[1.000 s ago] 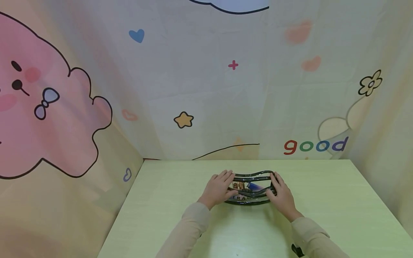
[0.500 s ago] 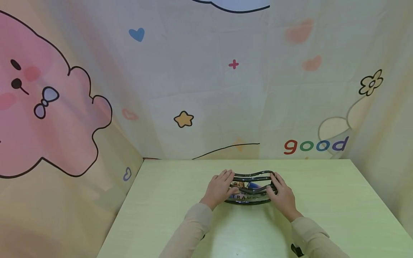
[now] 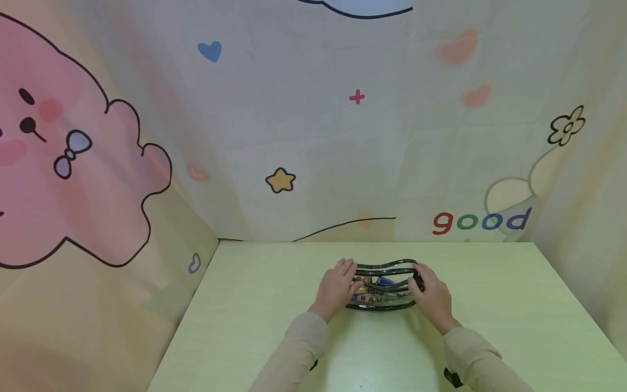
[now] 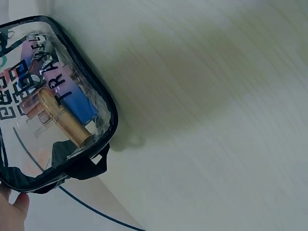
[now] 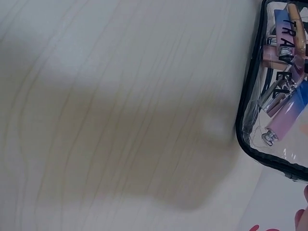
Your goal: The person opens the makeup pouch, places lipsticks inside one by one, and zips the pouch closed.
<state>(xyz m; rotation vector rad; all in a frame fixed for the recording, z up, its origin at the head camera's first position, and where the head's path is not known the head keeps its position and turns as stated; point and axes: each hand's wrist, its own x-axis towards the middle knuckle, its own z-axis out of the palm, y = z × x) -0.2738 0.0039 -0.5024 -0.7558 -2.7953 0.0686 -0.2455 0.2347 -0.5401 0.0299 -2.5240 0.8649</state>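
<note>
A clear travel bag [image 3: 374,299] with black piping sits on the table between both hands. My left hand [image 3: 335,287] grips its left end, thumb at the front and fingers over the top. At the right end, my right hand [image 3: 434,294] holds it in a similar way. Through the plastic, the left wrist view shows a gold tube [image 4: 70,124] and a pink-to-blue tube [image 4: 83,105]. Another pink-to-blue tube [image 5: 286,116] and a silvery piece [image 5: 273,98] appear in the right wrist view. Part of each hand is outside its wrist view.
The pale table [image 3: 259,294] reaches back to a printed cloth backdrop [image 3: 313,125]. A small black object [image 3: 453,377] shows beside the right sleeve. A thin dark line [image 4: 96,211] crosses below the bag in the left wrist view.
Both hands and the bag have shifted slightly to the right. The left thumb now lies further over the bag's front, and the camera's view has moved a little.
</note>
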